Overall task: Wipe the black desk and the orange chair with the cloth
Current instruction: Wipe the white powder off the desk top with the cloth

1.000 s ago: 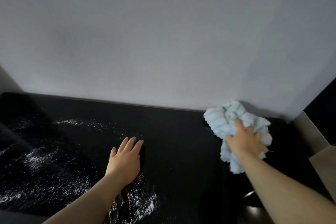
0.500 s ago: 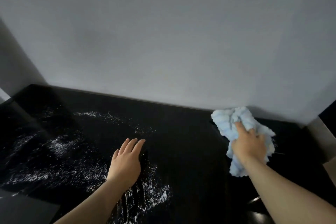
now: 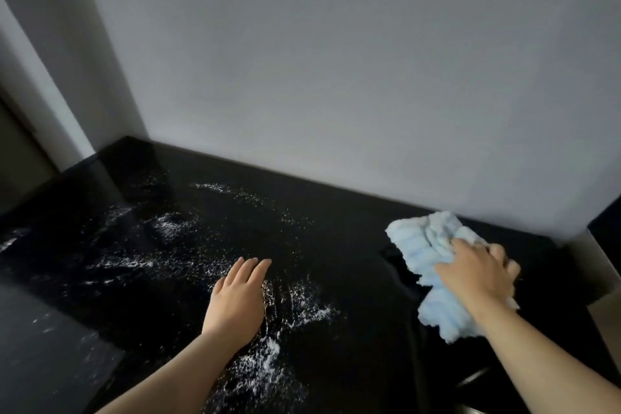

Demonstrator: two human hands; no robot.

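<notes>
The glossy black desk (image 3: 353,245) fills the lower half of the view and runs back to a grey wall. White powder (image 3: 295,309) is scattered across its left and middle parts. My left hand (image 3: 237,301) lies flat on the desk with its fingers straight, right beside the powder. A fluffy light blue cloth (image 3: 423,245) sits bunched on the desk's right side, and my right hand (image 3: 477,274) grips it and presses it onto the surface. The orange chair is out of view.
The grey wall (image 3: 336,77) stands directly behind the desk. A pale wall strip (image 3: 37,104) rises at the far left corner. Beyond the desk's right end is a beige surface (image 3: 605,282).
The view has swung left and down, showing more of the desk's left corner. My right hand has lowered the cloth onto the desk. My left hand has stayed flat in place.
</notes>
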